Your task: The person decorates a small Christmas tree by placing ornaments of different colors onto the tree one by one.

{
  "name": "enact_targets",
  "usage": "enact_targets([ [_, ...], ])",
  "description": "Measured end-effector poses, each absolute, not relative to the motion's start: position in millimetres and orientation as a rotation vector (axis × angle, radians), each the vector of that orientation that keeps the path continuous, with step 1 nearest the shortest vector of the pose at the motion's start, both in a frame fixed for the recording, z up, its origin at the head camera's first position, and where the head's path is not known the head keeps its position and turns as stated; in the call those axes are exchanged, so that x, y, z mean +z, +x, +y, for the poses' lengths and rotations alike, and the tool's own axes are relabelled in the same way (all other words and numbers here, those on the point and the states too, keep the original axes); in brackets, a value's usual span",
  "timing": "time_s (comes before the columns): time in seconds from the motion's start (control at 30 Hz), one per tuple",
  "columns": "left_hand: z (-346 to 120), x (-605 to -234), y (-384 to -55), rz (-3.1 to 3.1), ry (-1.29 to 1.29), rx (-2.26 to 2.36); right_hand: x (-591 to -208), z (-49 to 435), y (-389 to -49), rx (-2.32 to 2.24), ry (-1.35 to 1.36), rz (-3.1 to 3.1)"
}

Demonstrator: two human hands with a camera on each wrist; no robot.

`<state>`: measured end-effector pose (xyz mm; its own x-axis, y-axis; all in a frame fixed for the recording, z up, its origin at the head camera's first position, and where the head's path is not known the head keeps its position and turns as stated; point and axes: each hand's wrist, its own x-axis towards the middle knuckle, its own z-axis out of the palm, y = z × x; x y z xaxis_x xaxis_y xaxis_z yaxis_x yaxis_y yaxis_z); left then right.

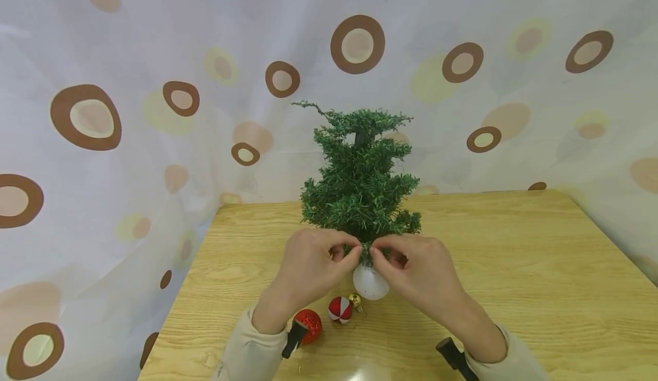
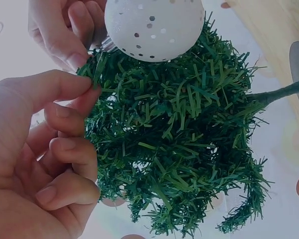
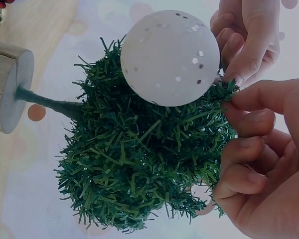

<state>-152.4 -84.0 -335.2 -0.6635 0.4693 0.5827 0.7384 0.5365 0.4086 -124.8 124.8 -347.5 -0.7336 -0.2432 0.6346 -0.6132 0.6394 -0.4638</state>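
Observation:
A small green artificial Christmas tree (image 1: 360, 187) stands on the table, on a round wooden base (image 3: 10, 87). A white ball ornament (image 1: 371, 283) with shiny dots hangs at its near side, its top against a branch. Thumb and forefinger of my left hand (image 1: 313, 264) pinch the tip of that branch (image 2: 97, 67) just above the ball. From the other side my right hand (image 1: 424, 269) pinches the same tip with thumb and forefinger. In both wrist views the fingertips almost meet there, and the other fingers are curled in.
On the table (image 1: 514, 255), in front of the tree, lie a glittery red ball (image 1: 311, 325), a red and white ball (image 1: 340, 310) and a small gold ball (image 1: 355, 299). A patterned cloth (image 1: 231, 38) hangs behind and at the sides.

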Motion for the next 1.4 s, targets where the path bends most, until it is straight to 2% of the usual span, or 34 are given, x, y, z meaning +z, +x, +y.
enact_targets([
  [0.53, -77.6, -336.8, -156.3, -2.257, -0.923, -1.032, -347.9, 120.1, -130.7, 0.937, 0.648, -2.184],
  [1.4, -81.3, -340.2, -147.8, -2.472, -0.983, -1.018, -346.2, 125.7, -121.6, 0.968, 0.675, -2.404],
])
